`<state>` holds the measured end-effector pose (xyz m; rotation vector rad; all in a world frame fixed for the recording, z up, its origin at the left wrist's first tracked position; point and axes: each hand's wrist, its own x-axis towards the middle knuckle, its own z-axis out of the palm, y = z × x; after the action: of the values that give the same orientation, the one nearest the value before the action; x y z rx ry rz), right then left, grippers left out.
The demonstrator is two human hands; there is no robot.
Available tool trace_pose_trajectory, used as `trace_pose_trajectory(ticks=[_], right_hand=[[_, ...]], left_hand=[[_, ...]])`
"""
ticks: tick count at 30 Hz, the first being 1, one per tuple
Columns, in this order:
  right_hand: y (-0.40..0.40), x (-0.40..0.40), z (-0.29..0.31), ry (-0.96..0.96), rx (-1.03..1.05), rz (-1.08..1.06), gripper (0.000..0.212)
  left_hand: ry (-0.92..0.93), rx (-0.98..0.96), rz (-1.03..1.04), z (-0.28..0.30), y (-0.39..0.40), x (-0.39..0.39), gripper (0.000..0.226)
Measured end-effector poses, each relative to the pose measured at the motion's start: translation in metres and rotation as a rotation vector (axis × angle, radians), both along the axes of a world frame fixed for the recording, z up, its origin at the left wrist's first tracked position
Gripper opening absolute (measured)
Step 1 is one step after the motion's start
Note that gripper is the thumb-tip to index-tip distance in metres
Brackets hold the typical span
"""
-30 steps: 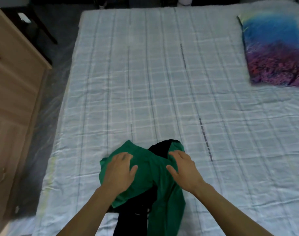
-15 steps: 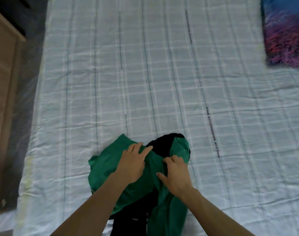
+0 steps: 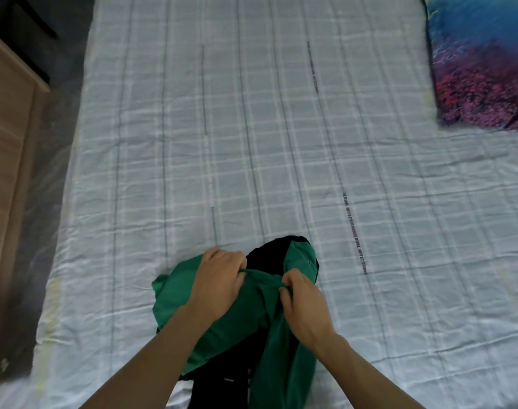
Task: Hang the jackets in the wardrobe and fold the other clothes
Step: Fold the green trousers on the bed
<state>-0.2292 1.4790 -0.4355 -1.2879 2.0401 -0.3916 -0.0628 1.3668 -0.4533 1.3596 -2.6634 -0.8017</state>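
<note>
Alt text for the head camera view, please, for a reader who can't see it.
Both hands, left hand and right hand, grip a bunched edge of a crumpled green cloth garment lying over a black garment on a pale checked bedsheet. A blue-and-purple patterned pillow lies at upper right.

A home bedroom. A bed [image 3: 281,143] in a checked sheet fills the view, with a colourful pillow [image 3: 481,69]. Wooden furniture [image 3: 7,143] stands beside it.
</note>
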Motion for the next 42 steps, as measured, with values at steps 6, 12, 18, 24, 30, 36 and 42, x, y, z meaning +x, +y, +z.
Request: trace_pose_trajectory(ticks=[6, 12, 18, 24, 30, 36, 42], right_hand=[[-0.004, -0.011, 0.053, -0.105, -0.154, -0.094, 0.014], [-0.002, -0.025, 0.122, -0.113, -0.374, -0.092, 0.017], [0.026, -0.039, 0.181, -0.057, -0.585, -0.058, 0.018], [0.061, -0.050, 0.243, -0.044, -0.721, -0.079, 0.019], [0.091, -0.060, 0.293, 0.001, -0.877, -0.021, 0.018], [0.122, -0.058, 0.302, 0.001, -0.936, -0.013, 0.019], [0.129, -0.055, 0.315, 0.003, -1.009, -0.089, 0.017]], left_hand=[[0.053, -0.119, -0.055, 0.061, 0.002, 0.005, 0.015], [0.003, -0.174, -0.127, 0.155, 0.006, 0.002, 0.012], [-0.094, -0.150, -0.278, 0.230, 0.022, 0.010, 0.013], [-0.012, -0.150, -0.188, 0.279, 0.053, 0.019, 0.018], [-0.127, -0.182, -0.171, 0.300, 0.101, 0.027, 0.023], [-0.042, -0.064, -0.038, 0.310, 0.145, 0.050, 0.019], [0.123, 0.257, -0.014, 0.316, 0.196, 0.073, 0.012]])
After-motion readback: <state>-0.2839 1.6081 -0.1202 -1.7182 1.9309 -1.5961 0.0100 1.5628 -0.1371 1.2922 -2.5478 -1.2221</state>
